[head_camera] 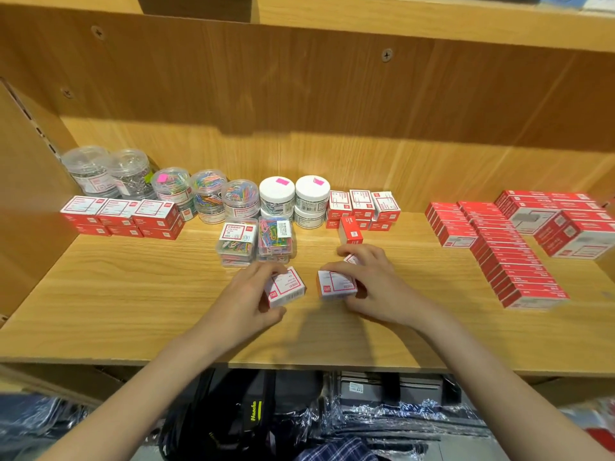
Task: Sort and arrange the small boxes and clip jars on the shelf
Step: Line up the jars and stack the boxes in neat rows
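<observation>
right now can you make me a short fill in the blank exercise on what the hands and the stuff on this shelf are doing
1. Each hand grips a small red and white ____.
2. The two jars with white lids carry ____ stickers on top.
3. The left hand holds its box tilted, while the right hand holds its box against the wooden ____.
4. The long rows of red boxes lie to the ____ of the hands.

Missing words: box; pink; shelf; right

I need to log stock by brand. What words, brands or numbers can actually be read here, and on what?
"Hoacke", roughly: yellow lettering on the black bag strap below the shelf; uncertain.
Red-and-white small boxes, including those in the left hand and right hand: print blurred.
Clip jar labels: too small.
</observation>
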`<action>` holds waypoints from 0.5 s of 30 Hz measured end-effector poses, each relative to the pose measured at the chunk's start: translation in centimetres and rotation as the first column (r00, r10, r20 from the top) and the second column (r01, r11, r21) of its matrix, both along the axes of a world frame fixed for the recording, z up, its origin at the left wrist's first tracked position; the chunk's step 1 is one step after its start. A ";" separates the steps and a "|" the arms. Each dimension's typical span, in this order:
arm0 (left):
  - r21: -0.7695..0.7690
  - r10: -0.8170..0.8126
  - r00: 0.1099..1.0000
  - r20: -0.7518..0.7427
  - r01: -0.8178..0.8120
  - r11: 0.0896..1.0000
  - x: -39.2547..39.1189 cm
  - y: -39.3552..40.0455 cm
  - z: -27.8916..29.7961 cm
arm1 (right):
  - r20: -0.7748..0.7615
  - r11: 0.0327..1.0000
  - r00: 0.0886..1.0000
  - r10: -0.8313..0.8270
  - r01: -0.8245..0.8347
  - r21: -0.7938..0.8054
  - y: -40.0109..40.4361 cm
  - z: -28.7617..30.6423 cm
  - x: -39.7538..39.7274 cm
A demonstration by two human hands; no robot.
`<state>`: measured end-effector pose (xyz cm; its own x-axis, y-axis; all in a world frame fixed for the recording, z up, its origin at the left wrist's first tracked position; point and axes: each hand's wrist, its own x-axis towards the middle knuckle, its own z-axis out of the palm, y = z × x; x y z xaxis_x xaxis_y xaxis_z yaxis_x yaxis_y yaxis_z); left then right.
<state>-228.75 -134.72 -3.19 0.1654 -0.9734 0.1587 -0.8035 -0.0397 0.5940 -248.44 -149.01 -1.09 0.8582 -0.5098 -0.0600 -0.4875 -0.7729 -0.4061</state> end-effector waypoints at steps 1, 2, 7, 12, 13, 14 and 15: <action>-0.010 0.039 0.999 -0.013 -0.039 0.999 0.1 0.2 -0.1 | 0.015 0.999 1.000 0.011 -0.010 -0.048 0.1 -0.1 -0.1; -0.016 0.079 0.996 -0.038 -0.080 0.997 0.1 0.3 -0.3 | 0.026 0.994 0.999 0.028 -0.026 -0.104 0.3 -0.1 -0.3; -0.006 0.140 0.989 -0.052 -0.140 0.990 0.1 0.4 -0.2 | 0.036 0.980 0.995 0.091 -0.083 -0.183 0.7 -0.1 0.0; -0.044 -0.049 0.999 -0.018 0.048 0.998 -0.8 1.0 0.3 | 0.050 0.976 0.998 0.045 -0.033 -0.216 0.7 -0.1 0.0; -0.060 -0.062 0.998 0.009 0.063 0.996 -0.8 1.1 0.1 | 0.064 0.977 0.998 0.030 -0.015 -0.211 0.7 -0.1 -0.2; -0.077 -0.060 0.998 0.023 0.062 0.995 -0.7 1.1 0.0 | 0.082 0.979 0.996 0.018 -0.001 -0.203 0.7 -0.1 -0.3; -0.093 -0.053 0.998 0.018 0.054 0.994 -0.5 1.0 -0.2 | 0.102 0.981 0.995 0.007 0.013 -0.196 0.7 -0.1 -0.4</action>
